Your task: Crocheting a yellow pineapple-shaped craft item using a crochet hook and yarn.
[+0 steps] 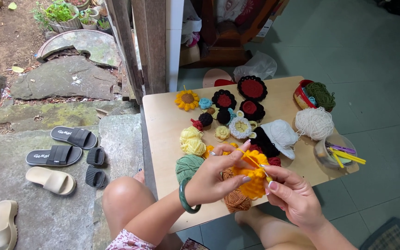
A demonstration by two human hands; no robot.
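Both hands work near the low wooden table's (163,125) near edge: the left hand (214,178) pinches an orange-yellow crocheted piece (254,178); the right hand (292,194) seemingly grips a crochet hook (258,165), fingers closed.

Bright, even daylight, seemingly from the open doorway at left; soft shadows, edges slightly bowed.

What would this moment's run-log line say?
left hand: pinches yellow crochet piece | right hand: holds crochet hook in it | low wooden table: yarn balls
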